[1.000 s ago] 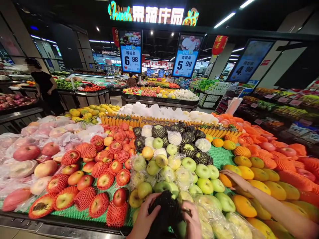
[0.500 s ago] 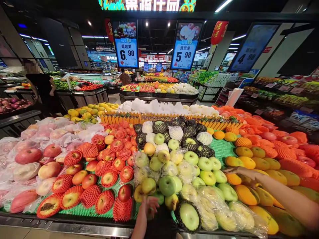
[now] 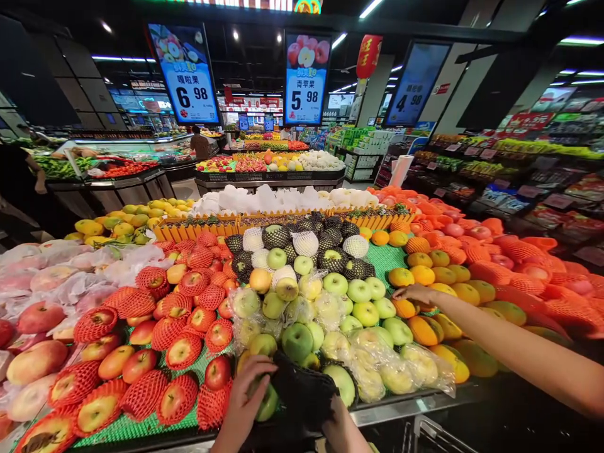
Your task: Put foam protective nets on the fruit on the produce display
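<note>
My left hand (image 3: 248,393) is at the front edge of the display, its fingers and thumb curled round a green apple (image 3: 268,404). My right hand (image 3: 340,423) is low at the bottom, gripping a soft black sleeve-like item (image 3: 302,393) that hangs between my two hands; the item hides most of its fingertips. Just beyond that item sits a green apple in a black foam net (image 3: 342,382). Loose green apples (image 3: 297,341) lie past my left hand. To its left are red apples in red foam nets (image 3: 177,397).
Another person's arm (image 3: 491,336) reaches in from the right, the hand (image 3: 415,294) over the oranges (image 3: 404,308). Plastic-wrapped pale fruit (image 3: 396,375) lies near the metal front rail (image 3: 391,409). Price screens (image 3: 307,78) hang above. Another person (image 3: 19,182) stands at far left.
The view has swung right, so the fruit appears further left. My left hand has closed round a green apple. My right hand and the black item have risen into view.
</note>
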The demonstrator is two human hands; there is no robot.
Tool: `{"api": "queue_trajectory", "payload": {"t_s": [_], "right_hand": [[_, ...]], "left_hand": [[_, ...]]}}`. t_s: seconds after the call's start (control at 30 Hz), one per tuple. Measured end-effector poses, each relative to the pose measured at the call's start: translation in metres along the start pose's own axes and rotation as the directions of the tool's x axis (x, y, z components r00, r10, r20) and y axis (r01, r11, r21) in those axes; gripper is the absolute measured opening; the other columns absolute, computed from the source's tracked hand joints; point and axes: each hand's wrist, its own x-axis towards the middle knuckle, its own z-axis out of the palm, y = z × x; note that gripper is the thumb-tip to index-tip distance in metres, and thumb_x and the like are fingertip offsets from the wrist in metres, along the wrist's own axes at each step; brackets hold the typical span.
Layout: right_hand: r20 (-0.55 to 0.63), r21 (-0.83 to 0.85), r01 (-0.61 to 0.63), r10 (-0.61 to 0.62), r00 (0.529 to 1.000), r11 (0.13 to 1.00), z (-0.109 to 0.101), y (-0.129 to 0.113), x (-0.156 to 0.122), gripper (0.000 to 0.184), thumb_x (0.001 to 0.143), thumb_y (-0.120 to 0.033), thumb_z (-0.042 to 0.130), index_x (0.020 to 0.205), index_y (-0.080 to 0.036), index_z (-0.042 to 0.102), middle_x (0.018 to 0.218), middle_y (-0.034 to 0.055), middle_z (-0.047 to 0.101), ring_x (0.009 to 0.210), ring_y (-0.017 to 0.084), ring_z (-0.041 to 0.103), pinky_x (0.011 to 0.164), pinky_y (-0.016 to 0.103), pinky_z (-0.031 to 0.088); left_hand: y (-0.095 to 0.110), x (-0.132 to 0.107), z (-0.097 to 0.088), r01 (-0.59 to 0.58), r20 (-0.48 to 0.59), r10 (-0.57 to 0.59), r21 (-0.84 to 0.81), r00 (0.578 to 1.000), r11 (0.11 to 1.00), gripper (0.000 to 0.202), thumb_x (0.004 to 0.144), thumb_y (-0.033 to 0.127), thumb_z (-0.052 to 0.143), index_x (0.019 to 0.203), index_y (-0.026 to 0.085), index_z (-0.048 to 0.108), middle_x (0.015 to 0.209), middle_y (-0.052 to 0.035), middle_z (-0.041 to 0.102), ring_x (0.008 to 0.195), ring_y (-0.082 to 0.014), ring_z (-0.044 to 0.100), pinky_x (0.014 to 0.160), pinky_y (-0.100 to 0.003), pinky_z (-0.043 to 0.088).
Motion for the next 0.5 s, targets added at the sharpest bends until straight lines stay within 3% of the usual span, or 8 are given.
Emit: {"api": "queue_trajectory", "payload": {"t_s": [0.1, 0.3, 0.5], "right_hand": [[0.006, -0.012, 0.017, -0.017, 1.0, 1.0, 0.002, 0.003, 0.001, 0.048, 0.072, -0.043, 0.055, 0.11, -0.026, 0.08, 0.12, 0.0152, 0.073, 0.126, 0.043, 0.061, 0.114, 0.059, 0.036], [0.066, -0.012, 0.026, -0.025, 0.998, 1.0, 0.003, -0.004, -0.005, 0.057, 0.075, -0.044, 0.067, 0.13, -0.026, 0.07, 0.135, 0.0132, 0.067, 0.134, 0.035, 0.056, 0.117, 0.043, 0.038], [0.174, -0.096, 0.063, -0.046, 0.984, 0.993, -0.004, -0.029, 0.0, 0.056, 0.077, -0.039, 0.072, 0.13, -0.021, 0.07, 0.124, 0.0134, 0.072, 0.131, 0.033, 0.058, 0.119, 0.045, 0.038]], "left_hand": [[0.002, 0.004, -0.003, 0.055, -0.003, -0.055, -0.093, 0.998, 0.994, 0.036, 0.087, 0.058, 0.068, 0.082, 0.024, 0.077, 0.079, -0.0039, 0.071, 0.079, -0.0215, 0.066, 0.075, -0.029, 0.051], [0.005, 0.011, -0.005, 0.213, 0.083, -0.201, -0.201, 0.976, 0.956, 0.045, 0.081, 0.065, 0.072, 0.078, 0.02, 0.072, 0.067, 0.0009, 0.064, 0.063, -0.016, 0.06, 0.063, -0.025, 0.047], [-0.008, 0.017, -0.002, 0.363, 0.208, -0.323, -0.195, 0.923, 0.911, 0.043, 0.069, 0.059, 0.081, 0.076, 0.02, 0.065, 0.058, 0.0069, 0.052, 0.054, -0.0118, 0.047, 0.053, -0.022, 0.038]]}}
